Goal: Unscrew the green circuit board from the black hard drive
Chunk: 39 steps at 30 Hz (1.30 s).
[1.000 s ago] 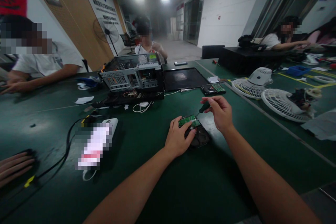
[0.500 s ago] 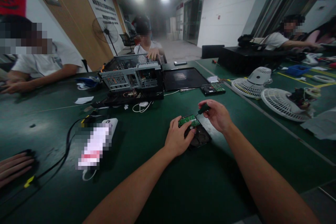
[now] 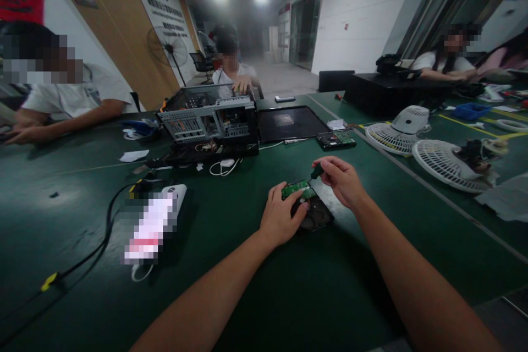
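While the left hand point(image 3: 279, 219) presses flat on the hard drive point(image 3: 311, 210), fingers spread over its green circuit board point(image 3: 296, 189), the right hand point(image 3: 340, 180) pinches a dark-handled screwdriver point(image 3: 317, 171), tip angled down at the board's far edge. Drive: lying board-up on the green table point(image 3: 231, 297), just ahead of the wearer. Handling note: keep the driver upright and seated in the screw head, hold the drive firmly, turn slowly. Nearby: open computer case point(image 3: 208, 121), second drive point(image 3: 336, 138), well apart.
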Each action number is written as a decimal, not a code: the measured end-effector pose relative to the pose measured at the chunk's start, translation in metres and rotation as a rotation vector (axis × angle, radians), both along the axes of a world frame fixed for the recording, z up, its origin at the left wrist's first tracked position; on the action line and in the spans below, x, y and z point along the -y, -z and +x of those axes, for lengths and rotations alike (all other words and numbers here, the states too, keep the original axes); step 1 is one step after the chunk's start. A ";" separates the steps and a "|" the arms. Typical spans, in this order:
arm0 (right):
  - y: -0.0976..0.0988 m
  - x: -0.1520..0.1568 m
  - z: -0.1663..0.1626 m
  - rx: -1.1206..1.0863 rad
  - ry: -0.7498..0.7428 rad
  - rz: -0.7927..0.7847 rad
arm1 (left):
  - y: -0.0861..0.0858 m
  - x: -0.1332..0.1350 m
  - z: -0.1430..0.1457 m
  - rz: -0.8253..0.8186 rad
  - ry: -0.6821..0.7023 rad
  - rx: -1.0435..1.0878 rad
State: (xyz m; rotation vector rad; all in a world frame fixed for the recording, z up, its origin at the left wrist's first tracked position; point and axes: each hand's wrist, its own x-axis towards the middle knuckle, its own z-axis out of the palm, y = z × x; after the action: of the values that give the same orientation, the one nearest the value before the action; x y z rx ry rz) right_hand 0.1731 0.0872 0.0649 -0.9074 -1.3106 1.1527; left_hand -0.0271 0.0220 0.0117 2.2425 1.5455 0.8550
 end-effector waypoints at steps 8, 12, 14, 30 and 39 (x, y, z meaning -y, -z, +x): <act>-0.005 0.005 0.000 -0.056 -0.119 -0.102 | 0.001 0.000 0.000 0.001 -0.005 -0.005; -0.002 0.004 0.001 -0.062 -0.106 -0.091 | 0.001 0.000 0.000 -0.001 -0.009 -0.009; -0.002 0.004 0.002 -0.057 -0.100 -0.098 | 0.001 0.000 0.000 0.000 -0.008 -0.004; 0.003 -0.002 0.003 -0.086 -0.085 -0.096 | 0.001 -0.001 0.000 0.005 -0.007 -0.005; 0.002 -0.001 0.003 -0.077 -0.084 -0.075 | 0.002 -0.002 0.001 0.012 -0.009 -0.002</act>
State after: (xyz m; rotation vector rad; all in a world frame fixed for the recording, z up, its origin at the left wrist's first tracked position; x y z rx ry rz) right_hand 0.1762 0.0885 0.0629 -0.8602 -1.2598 1.2975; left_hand -0.0266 0.0235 0.0095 2.2469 1.5567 0.8671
